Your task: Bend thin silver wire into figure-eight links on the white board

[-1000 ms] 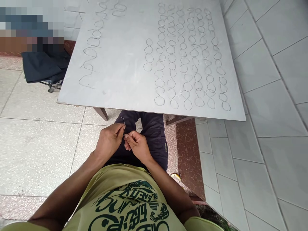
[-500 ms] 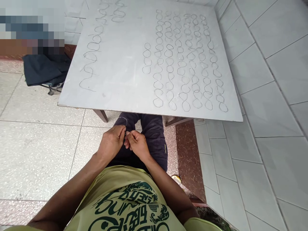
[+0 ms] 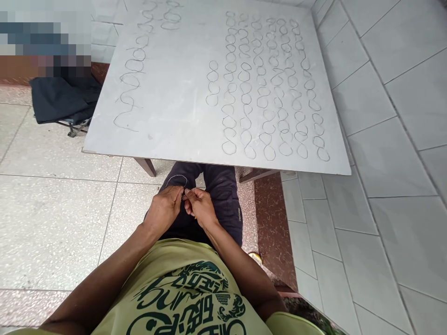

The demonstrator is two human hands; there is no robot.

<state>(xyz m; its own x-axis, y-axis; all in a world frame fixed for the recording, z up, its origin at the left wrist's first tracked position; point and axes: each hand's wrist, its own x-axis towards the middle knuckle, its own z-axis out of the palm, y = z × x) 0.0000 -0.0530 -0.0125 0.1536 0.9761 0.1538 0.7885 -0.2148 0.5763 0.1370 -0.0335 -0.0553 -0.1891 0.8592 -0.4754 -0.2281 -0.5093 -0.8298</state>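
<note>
Over my lap, my left hand (image 3: pixel 164 207) and my right hand (image 3: pixel 199 207) meet fingertip to fingertip, both pinched on a thin piece of wire (image 3: pixel 177 177). The wire curls into a small loop just above my left fingers, against my dark trousers. In front of me lies a grey board (image 3: pixel 174 102) used as a tabletop. Several rows of finished figure-eight wire loops (image 3: pixel 272 88) lie on its right half. A longer wavy chain of wire (image 3: pixel 134 70) runs along its left side.
A dark folded chair or bag (image 3: pixel 61 100) stands on the tiled floor at the far left. A white tiled wall (image 3: pixel 391 116) rises close on the right. Wooden table legs (image 3: pixel 148 165) show under the board's near edge.
The wire above my left fingers has been bent from a short hook into a rounder loop. Both hands have stayed together over my lap, shifting slightly up.
</note>
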